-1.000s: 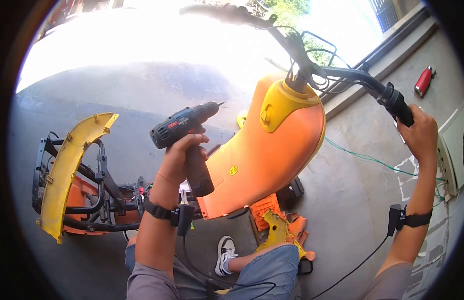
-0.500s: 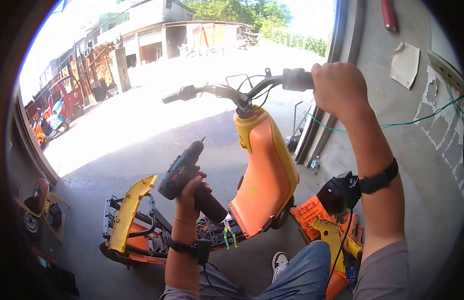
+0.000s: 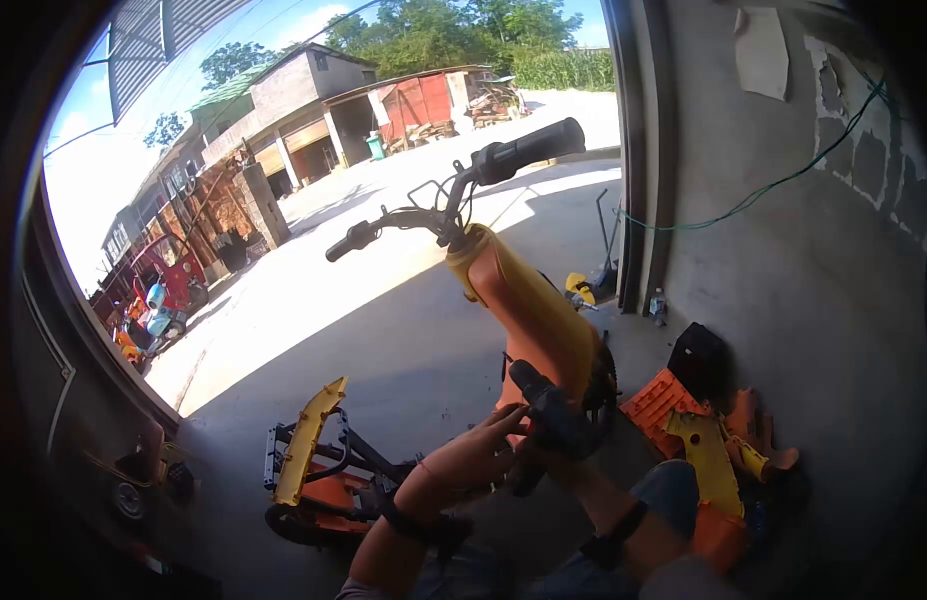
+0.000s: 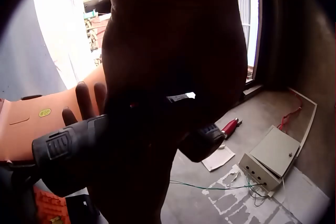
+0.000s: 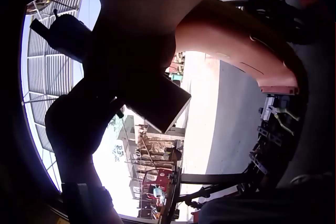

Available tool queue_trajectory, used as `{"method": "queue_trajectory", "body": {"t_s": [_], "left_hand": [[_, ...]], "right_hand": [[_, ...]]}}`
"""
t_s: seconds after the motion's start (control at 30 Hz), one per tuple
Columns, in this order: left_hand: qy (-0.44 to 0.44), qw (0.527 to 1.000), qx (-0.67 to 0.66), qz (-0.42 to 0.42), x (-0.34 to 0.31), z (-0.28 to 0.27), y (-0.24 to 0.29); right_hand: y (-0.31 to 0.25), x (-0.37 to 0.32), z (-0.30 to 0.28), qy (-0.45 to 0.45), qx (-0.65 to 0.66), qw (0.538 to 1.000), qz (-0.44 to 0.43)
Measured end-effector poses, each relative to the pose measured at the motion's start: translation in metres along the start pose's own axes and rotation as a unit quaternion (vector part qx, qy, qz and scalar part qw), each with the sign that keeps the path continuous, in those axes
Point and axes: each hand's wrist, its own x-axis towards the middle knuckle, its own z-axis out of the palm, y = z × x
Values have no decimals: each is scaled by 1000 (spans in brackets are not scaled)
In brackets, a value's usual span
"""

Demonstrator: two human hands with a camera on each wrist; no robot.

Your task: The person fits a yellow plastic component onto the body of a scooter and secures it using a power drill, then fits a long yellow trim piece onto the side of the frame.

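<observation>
Both hands meet at the dark cordless drill (image 3: 566,425) low in the head view, just in front of the orange and yellow body (image 3: 524,300) of a partly stripped scooter. My right hand (image 3: 556,462) grips the drill, largely hidden behind it and in shadow. My left hand (image 3: 474,455) lies against its left side with fingers mostly straight. In the left wrist view, spread fingers (image 4: 84,98) show beyond the drill's blocky end (image 4: 58,148). A pair of pliers (image 5: 283,119) rests on the scooter frame in the right wrist view. The handlebar grip (image 3: 534,150) stands free of both hands.
A yellow panel (image 3: 309,440) sits at the frame's left end. Orange and yellow plastic parts (image 3: 709,460) lie piled on the floor at right. A bottle (image 3: 658,305) stands by the doorway. A green cable (image 3: 754,210) runs to the wall at right.
My right hand has let go of the handlebar grip and come down to the drill. The drill has moved right and lower, and my left hand's fingers have loosened. The head view has tilted up.
</observation>
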Motion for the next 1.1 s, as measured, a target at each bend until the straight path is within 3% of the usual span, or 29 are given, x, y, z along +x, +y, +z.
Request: {"method": "queue_trajectory", "body": {"t_s": [0.07,0.1,0.17,0.23,0.33,0.37,0.43,0.47,0.53,0.63,0.73,0.8,0.87,0.93,1.07,1.1], "left_hand": [[105,981,156,-42,14,-19,34],[165,974,149,-47,33,-28,50],[231,950,190,89,87,-41,45],[273,869,376,172,151,-48,34],[296,758,548,193,219,-59,-4],[286,760,550,195,225,-61,-16],[249,760,593,97,226,-61,-27],[242,762,594,94,227,-62,-31],[269,736,602,154,226,-61,-35],[265,726,622,129,236,-61,-38],[275,717,627,133,227,-56,-43],[281,715,620,158,230,-52,-40],[271,719,632,102,231,-50,-32],[280,715,629,118,230,-52,-44],[284,706,626,170,225,-49,-38],[279,707,633,144,226,-46,-34]], "right_hand": [[9,-16,-22,44,58,997,-24],[3,-16,-35,46,59,997,-33],[5,-35,-58,89,84,992,10],[9,-46,-79,113,106,988,27],[14,-53,-103,131,117,983,47],[16,-54,-105,166,134,975,63],[19,-48,-114,175,126,973,79],[19,-42,-119,180,113,973,90],[9,-42,-120,167,128,970,122],[13,-41,-127,131,167,971,115],[33,-50,-130,142,151,962,177],[46,-48,-132,117,104,977,144],[26,-44,-122,136,120,973,144],[26,-48,-120,143,105,978,115],[30,-54,-118,155,108,971,146],[32,-55,-117,154,123,970,145]]}}
